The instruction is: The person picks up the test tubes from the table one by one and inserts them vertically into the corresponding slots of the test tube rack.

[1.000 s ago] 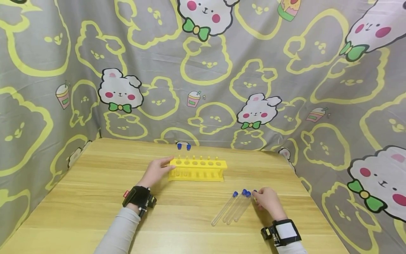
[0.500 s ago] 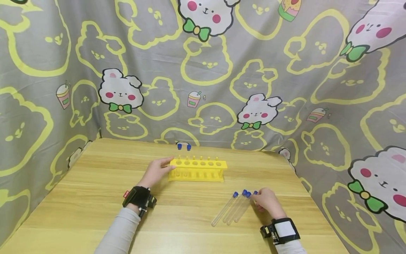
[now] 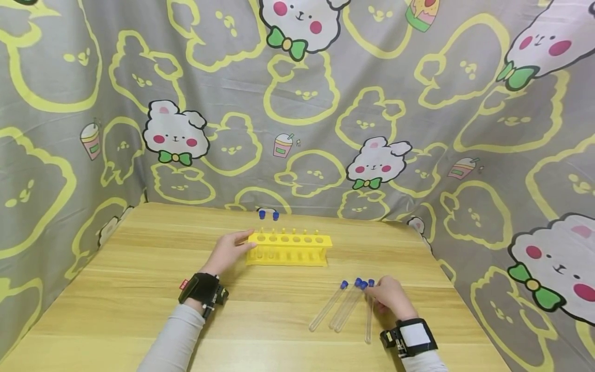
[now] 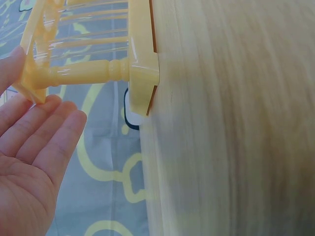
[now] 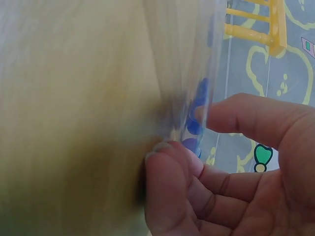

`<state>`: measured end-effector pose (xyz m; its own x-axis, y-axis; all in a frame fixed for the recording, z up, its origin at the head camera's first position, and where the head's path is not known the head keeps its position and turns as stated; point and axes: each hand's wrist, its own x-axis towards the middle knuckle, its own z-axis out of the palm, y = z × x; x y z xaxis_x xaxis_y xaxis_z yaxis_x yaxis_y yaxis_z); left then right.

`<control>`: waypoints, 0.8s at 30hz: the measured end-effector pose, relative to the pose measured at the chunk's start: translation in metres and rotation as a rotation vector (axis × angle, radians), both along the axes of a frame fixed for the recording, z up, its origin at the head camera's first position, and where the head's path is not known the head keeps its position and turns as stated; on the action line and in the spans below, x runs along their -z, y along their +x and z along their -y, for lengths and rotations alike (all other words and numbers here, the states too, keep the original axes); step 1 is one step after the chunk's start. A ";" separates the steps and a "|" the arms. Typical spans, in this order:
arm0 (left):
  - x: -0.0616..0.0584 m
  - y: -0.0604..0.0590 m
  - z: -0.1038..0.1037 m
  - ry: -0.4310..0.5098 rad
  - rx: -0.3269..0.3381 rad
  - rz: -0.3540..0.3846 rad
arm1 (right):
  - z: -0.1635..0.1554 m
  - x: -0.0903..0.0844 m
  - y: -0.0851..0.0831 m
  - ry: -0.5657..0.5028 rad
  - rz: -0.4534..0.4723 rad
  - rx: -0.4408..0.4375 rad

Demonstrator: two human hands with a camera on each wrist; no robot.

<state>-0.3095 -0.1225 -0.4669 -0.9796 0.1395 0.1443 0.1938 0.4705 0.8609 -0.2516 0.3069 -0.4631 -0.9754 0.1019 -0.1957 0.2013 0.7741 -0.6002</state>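
A yellow test tube rack [image 3: 290, 241] stands mid-table in the head view. Two clear test tubes with blue caps [image 3: 276, 216] stand upright in its two leftmost holes. My left hand [image 3: 230, 251] holds the rack's left end, thumb on one side of the upper plate and fingertips on the other in the left wrist view. Several capped test tubes [image 3: 325, 309] lie on the table at front right. My right hand [image 3: 391, 295] pinches the rightmost test tube [image 3: 369, 320] near its cap between thumb and curled fingers; the right wrist view is blurred there.
The wooden table [image 3: 260, 330] reaches back to a grey patterned curtain [image 3: 316, 170], which also hangs at both sides. A row of yellow pegs [image 3: 305, 232] rises along the rack's back, behind the holes.
The rightmost test tube has swung from slanting among the others to pointing straight toward the front, apart from them. The left hand and the rack have stayed in place.
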 end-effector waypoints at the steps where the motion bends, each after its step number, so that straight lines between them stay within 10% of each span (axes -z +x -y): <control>1: 0.000 0.000 0.000 -0.002 0.000 -0.002 | 0.000 0.000 0.000 -0.002 0.001 0.001; 24: 0.000 -0.001 0.001 0.008 0.003 0.003 | -0.010 -0.007 -0.003 -0.159 0.005 0.015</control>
<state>-0.3101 -0.1234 -0.4670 -0.9796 0.1416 0.1426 0.1929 0.4629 0.8652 -0.2548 0.3172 -0.4562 -0.9730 0.0835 -0.2153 0.2151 0.6665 -0.7138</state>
